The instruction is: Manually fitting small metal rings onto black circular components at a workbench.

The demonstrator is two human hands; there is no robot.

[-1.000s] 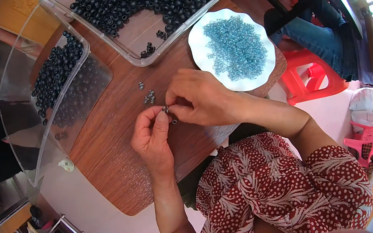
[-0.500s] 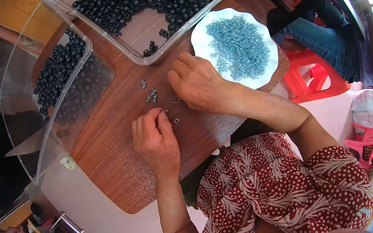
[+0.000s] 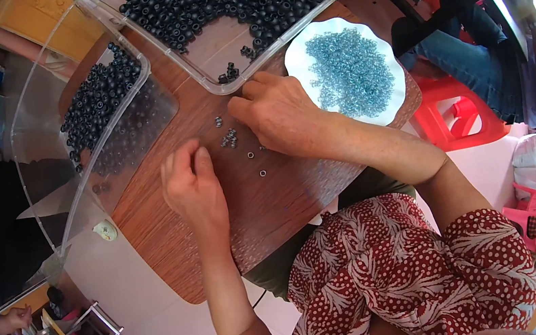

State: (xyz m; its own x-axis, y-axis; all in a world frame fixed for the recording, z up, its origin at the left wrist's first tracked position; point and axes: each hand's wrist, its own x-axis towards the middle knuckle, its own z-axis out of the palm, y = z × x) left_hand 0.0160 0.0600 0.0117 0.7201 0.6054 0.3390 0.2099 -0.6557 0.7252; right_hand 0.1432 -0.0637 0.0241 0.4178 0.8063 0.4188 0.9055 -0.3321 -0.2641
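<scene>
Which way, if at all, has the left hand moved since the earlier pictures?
Yes: the left hand has moved left over the table, farther from the plate.

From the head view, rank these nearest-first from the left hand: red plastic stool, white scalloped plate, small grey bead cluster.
1. Small grey bead cluster, ahead and right of the left hand.
2. White scalloped plate, farther right.
3. Red plastic stool, beyond the plate, far right.

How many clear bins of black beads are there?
2: the big bin at the top and the other bin left of it. Neither is hidden.
</scene>
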